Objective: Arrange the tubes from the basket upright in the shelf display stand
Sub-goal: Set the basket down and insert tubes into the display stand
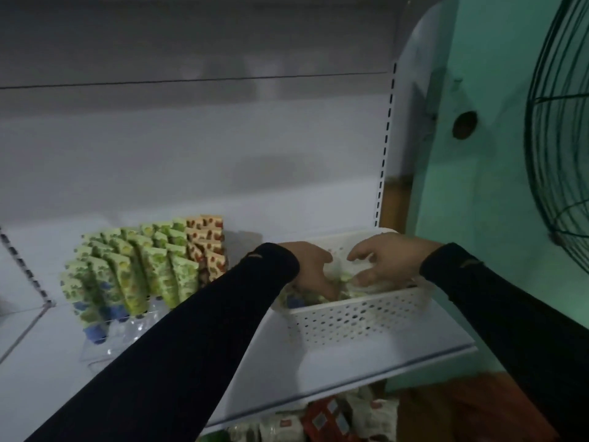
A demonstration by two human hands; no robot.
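White basket [357, 317] at shelf [334, 374] right edge; both hands [314, 269] [387, 261] inside among tubes [347, 293], grips unclear.

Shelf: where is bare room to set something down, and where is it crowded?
Bare shelf lies in front of the white basket, up to the shelf's front edge. Another bare patch lies behind the basket and right of the tubes in the stand, toward the back wall. Crowded: inside the basket, where the left hand and right hand reach among tubes.

Bare shelf [261, 339] between stand [105, 342] and basket [357, 320] lies open (the upright tubes [143, 269] crowd its left).
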